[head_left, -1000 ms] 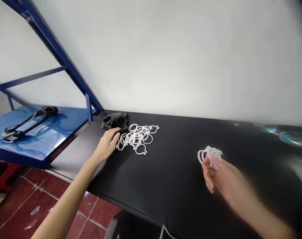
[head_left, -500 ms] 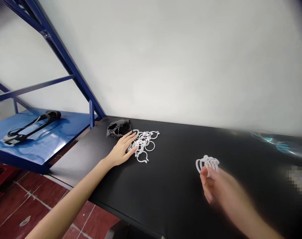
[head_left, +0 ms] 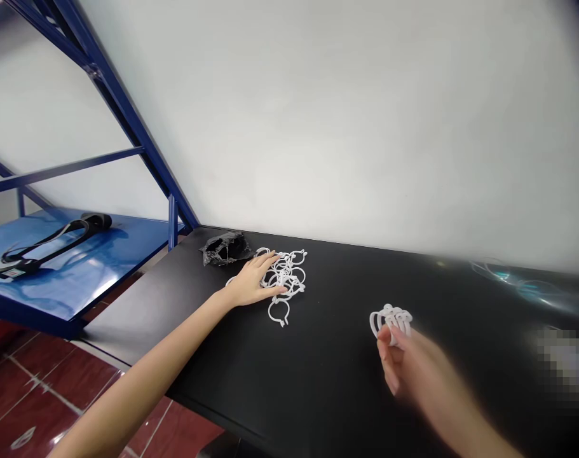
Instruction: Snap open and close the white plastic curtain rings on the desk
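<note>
On the black tabletop (head_left: 327,369), a loose pile of white plastic rings (head_left: 296,275) lies left of centre. Each ring has a gap with small knobbed ends. My left hand (head_left: 253,283) rests flat over the pile's left side, fingers spread, covering some rings. One ring (head_left: 278,310) lies apart at the near side of the pile. Over to the right, my right hand (head_left: 403,359) pinches a bunch of white rings (head_left: 391,318) between thumb and fingers, slightly blurred; part of the bunch is hidden by the fingers.
A crumpled black plastic bag (head_left: 226,248) sits behind my left hand. Clear plastic film (head_left: 522,286) lies at the right, by the white wall (head_left: 346,127). Left of the table are a blue metal frame (head_left: 127,114) and a blue shelf (head_left: 79,273) holding a black strapped device (head_left: 55,245).
My left hand has slid right across the pile, pushing rings along and spreading them. My right hand still holds its bunch, and the view has shifted slightly.
</note>
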Available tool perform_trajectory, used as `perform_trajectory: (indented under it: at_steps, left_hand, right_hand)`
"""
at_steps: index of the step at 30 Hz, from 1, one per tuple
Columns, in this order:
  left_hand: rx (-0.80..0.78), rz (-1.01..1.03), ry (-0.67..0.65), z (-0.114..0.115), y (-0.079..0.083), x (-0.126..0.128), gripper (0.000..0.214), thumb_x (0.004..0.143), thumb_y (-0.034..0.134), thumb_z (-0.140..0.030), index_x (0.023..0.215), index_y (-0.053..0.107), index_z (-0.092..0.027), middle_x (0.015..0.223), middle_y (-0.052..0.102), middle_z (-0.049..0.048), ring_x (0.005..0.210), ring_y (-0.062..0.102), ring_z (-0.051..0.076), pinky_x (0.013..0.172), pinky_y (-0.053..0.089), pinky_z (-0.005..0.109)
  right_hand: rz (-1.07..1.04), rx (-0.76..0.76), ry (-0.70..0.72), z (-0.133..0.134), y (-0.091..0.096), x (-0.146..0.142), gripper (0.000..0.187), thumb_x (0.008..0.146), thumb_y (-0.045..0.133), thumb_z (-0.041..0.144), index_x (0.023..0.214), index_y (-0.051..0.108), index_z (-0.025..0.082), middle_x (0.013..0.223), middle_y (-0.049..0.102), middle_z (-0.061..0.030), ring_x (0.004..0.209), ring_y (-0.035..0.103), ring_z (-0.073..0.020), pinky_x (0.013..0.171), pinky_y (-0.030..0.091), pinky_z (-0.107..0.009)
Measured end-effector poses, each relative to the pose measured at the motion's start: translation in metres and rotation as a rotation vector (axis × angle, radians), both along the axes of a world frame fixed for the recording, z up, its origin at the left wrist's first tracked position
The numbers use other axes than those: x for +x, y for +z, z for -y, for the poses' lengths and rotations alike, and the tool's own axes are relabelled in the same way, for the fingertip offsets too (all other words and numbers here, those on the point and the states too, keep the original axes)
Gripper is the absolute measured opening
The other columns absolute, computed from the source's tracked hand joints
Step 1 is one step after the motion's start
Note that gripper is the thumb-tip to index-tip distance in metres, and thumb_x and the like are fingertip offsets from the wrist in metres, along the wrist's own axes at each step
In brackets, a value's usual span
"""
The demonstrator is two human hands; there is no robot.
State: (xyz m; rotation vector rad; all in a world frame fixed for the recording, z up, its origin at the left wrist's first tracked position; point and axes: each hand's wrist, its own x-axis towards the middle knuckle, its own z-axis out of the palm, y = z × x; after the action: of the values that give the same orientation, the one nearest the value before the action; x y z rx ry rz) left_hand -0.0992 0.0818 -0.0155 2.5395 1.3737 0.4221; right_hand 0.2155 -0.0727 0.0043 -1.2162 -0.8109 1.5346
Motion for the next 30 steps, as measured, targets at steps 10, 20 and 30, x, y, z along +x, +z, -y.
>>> perform_trajectory:
  at_steps: [10, 20, 30]
  left_hand:
    - [0.061, 0.033, -0.290, 0.005, 0.002, 0.070, 0.086, 0.078, 0.059, -0.071, 0.144, 0.041, -0.019, 0.151, 0.041, 0.0158, 0.137, 0.040, 0.035, 0.113, 0.031, 0.052]
    - [-0.240, 0.500, -0.366, 0.047, 0.016, 0.124, 0.058, 0.092, 0.054, -0.049, 0.141, 0.039, -0.021, 0.146, 0.047, 0.0125, 0.133, 0.047, 0.028, 0.111, 0.039, 0.044]
    - [-0.188, 0.579, -0.109, 0.038, 0.006, 0.087, 0.025, 0.094, 0.052, -0.034, 0.116, 0.058, -0.022, 0.122, 0.063, 0.0063, 0.115, 0.058, 0.022, 0.102, 0.045, 0.040]
  right_hand:
    - [0.080, 0.136, -0.013, -0.008, -0.014, 0.011, 0.037, 0.091, 0.055, 0.053, 0.098, 0.065, 0.018, 0.081, 0.063, -0.0032, 0.048, 0.053, -0.0105, 0.042, 0.046, -0.026]
    - [0.752, 0.325, 0.033, -0.023, 0.001, 0.031, 0.047, 0.094, 0.047, 0.054, 0.071, 0.062, 0.016, 0.065, 0.064, -0.0046, 0.045, 0.050, -0.0110, 0.049, 0.046, -0.028]
    - [0.821, 0.561, 0.124, -0.033, 0.025, 0.024, 0.024, 0.092, 0.057, 0.039, 0.099, 0.068, 0.019, 0.105, 0.066, -0.0081, 0.056, 0.059, -0.0105, 0.051, 0.053, -0.027]
